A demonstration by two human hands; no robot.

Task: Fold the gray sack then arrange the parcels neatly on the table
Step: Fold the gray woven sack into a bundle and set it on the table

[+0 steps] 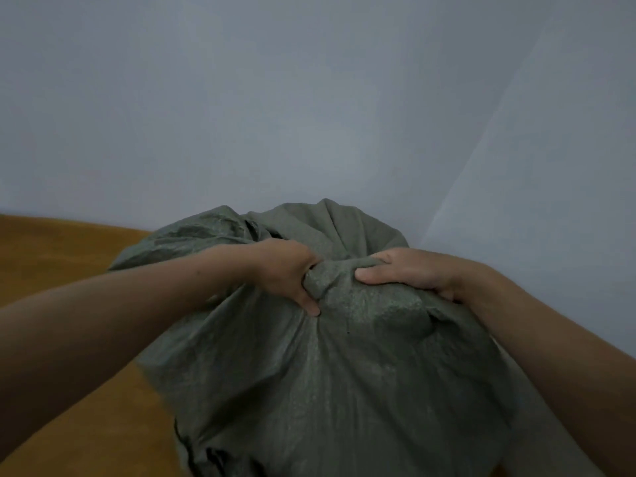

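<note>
A pale gray wall [275, 98] rises behind a brown table [51, 263]. The bulging gray sack [309, 390] stands at the table's right side, near the wall. The left hand [287, 270] and right hand [409, 273] both clutch its bunched top, fingers curled into cloth.

A bulging gray sack [344, 373] is seen on a brown counter [69, 270], filling the lower middle of the view. A bunched knot of its fabric near the top is gripped by the left hand [285, 270], fingers curled round it. The fabric just beside the knot is clutched by the right hand [406, 273]. A pale wall [309, 98] is seen behind, with a corner at the right.
</note>
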